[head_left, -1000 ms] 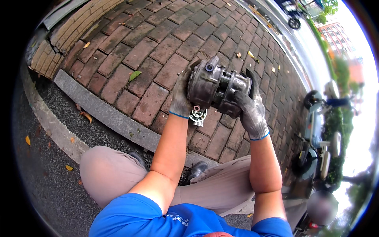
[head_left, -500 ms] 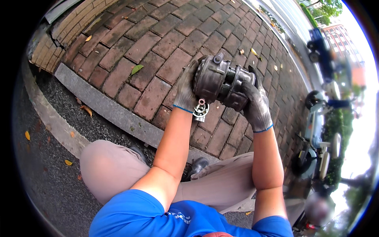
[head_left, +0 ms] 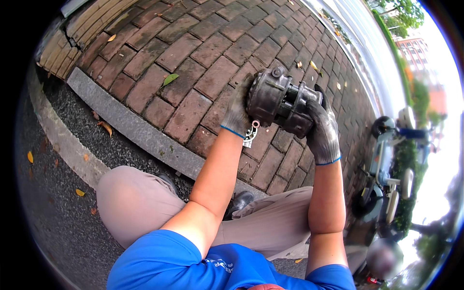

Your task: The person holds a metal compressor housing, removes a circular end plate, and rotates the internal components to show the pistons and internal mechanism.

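Note:
Both my hands wear grey, dirt-blackened work gloves with blue cuff edges. Between them, over the brick paving, is a dark, greasy metal machine part with two round housing halves. My left hand (head_left: 237,107) wraps the outer side of the larger left housing half (head_left: 267,96), which has a round lug on top. Fingers of my right hand (head_left: 323,128) curl round the smaller right housing half (head_left: 298,113). A gap between the halves shows a dark inner piece (head_left: 286,100). Below the left half, a small ring-ended fitting and a pale curved metal piece (head_left: 251,133) show by my left wrist.
Red-brown brick paving (head_left: 193,87) with scattered leaves lies under the part. A grey stone kerb (head_left: 140,128) runs between it and the asphalt (head_left: 58,203). A cracked brick-faced block (head_left: 77,41) stands at the far left. At the right is a parked scooter (head_left: 384,159).
Both hands have shifted slightly right with the machine part held between them. The gap between its halves looks about the same. A blue vehicle on the road at the upper right is out of view now.

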`<state>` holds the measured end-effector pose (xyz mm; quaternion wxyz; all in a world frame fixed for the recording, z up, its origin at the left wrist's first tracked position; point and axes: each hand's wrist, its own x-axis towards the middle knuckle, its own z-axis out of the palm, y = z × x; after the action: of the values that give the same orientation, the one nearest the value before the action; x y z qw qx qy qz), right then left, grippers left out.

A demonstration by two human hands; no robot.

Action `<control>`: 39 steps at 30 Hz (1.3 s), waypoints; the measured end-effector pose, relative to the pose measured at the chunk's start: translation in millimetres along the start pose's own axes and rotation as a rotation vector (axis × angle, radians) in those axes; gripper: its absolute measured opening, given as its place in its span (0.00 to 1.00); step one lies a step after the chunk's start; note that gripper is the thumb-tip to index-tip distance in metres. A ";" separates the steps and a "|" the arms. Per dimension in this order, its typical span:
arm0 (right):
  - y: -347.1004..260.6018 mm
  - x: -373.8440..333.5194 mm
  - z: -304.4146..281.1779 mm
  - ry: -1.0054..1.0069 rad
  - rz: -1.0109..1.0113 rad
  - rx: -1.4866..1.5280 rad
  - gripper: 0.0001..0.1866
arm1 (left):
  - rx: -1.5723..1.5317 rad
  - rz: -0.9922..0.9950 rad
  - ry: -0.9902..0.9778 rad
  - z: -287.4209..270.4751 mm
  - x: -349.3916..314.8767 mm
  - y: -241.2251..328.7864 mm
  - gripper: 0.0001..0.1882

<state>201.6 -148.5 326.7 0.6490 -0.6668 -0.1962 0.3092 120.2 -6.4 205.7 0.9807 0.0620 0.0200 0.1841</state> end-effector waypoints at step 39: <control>21.2 -2.0 12.7 -0.114 -0.114 -0.211 0.47 | 0.110 0.144 -0.015 -38.1 2.3 6.0 0.43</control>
<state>188.7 -142.1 306.5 0.5797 -0.7005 -0.3016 0.2868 117.8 4.4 168.6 0.9603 0.1182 0.0183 0.2521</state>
